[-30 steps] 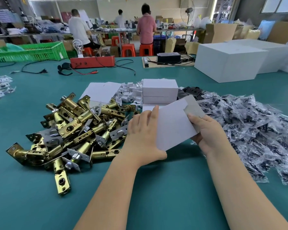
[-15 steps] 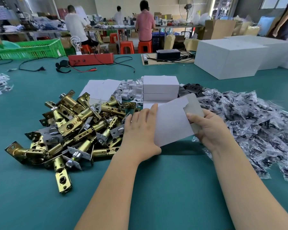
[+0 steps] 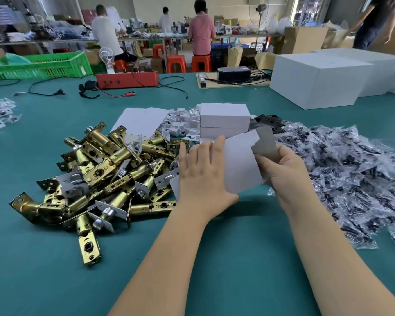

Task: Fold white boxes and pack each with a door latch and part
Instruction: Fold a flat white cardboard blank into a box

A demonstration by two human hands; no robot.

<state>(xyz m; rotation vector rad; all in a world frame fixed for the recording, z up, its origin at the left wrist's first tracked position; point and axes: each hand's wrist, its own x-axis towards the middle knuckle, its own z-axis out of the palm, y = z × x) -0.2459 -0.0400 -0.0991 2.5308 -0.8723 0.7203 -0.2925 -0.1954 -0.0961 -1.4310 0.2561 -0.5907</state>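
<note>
The flat white cardboard box blank (image 3: 240, 165) lies between both hands, long side slanting up to the right. The left hand (image 3: 203, 176) presses on it with straight fingers, and the right hand (image 3: 285, 172) pinches its grey end flap.

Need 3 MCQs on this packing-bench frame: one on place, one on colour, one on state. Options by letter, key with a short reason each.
1. Where does the pile of brass door latches lie relative to the flat white cardboard box blank?
A. To its left
B. To its right
C. On top of it

2. What colour is the table top?
A. Red
B. Teal green
C. White

3. What state is the box blank in?
A. Closed and stacked
B. Lying untouched
C. Held by both hands, an end flap raised

Key: 1 A, the latches are heaped left of the left hand. 2 B, the bare surface is teal. 3 C, the left hand lies over it and the right hand grips the flap end.
</note>
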